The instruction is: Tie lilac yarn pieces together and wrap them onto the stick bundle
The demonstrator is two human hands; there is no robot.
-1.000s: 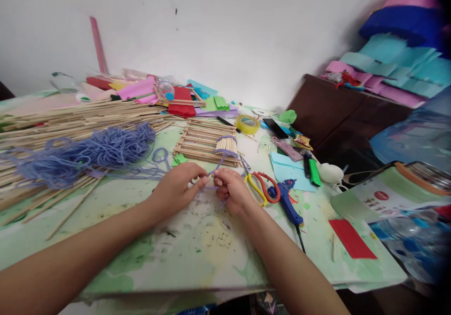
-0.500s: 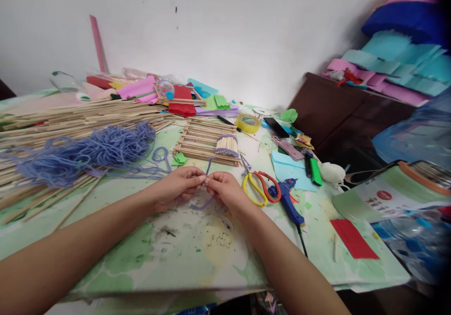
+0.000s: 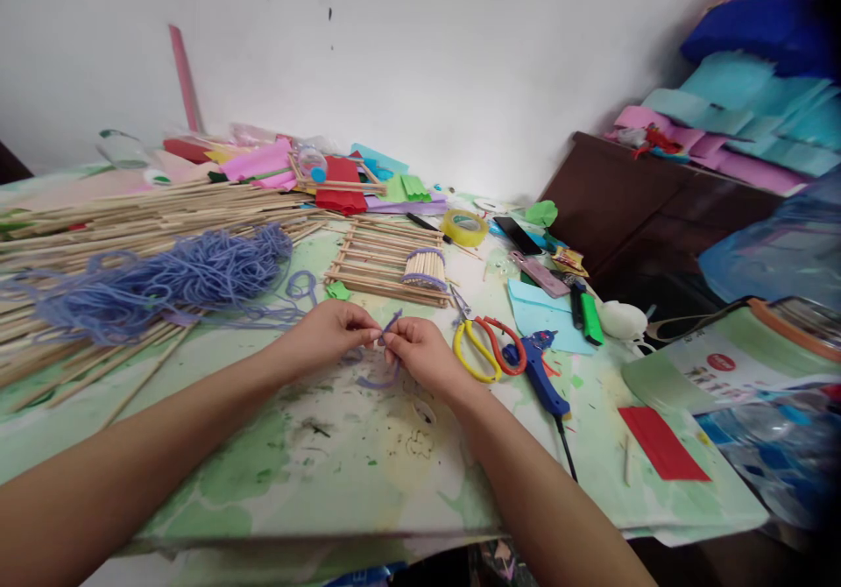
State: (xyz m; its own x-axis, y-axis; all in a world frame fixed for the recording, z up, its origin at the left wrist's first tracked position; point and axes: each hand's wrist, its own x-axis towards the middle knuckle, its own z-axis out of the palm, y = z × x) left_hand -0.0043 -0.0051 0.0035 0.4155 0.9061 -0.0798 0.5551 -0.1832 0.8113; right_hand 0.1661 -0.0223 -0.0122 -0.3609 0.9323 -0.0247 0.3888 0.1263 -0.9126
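Thumb and forefinger of my left hand (image 3: 338, 333) pinch a purple yarn strand (image 3: 381, 384). Close beside it, my right hand (image 3: 415, 349) grips the same strand, fingertips nearly touching the left ones. One short end sticks up between the hands and a loop hangs below them over the table. Just beyond the hands lies a frame of wooden sticks (image 3: 374, 261). On its right end sits a small bundle of short sticks (image 3: 425, 266) edged with purple yarn. To the left, a tangled heap of purple yarn (image 3: 177, 279) rests on long wooden sticks (image 3: 131, 212).
Right of my hands lie scissors (image 3: 483, 346) with yellow and red handles and a blue glue gun (image 3: 542, 377). Behind are yellow tape (image 3: 464, 228), a black phone (image 3: 518, 236) and coloured paper (image 3: 342, 186). A green container (image 3: 696, 364) stands at the right edge.
My left hand has shifted slightly up, and its fingers are more bent. The strand's upper end now leans right and looks shorter, and more of a loop shows below.
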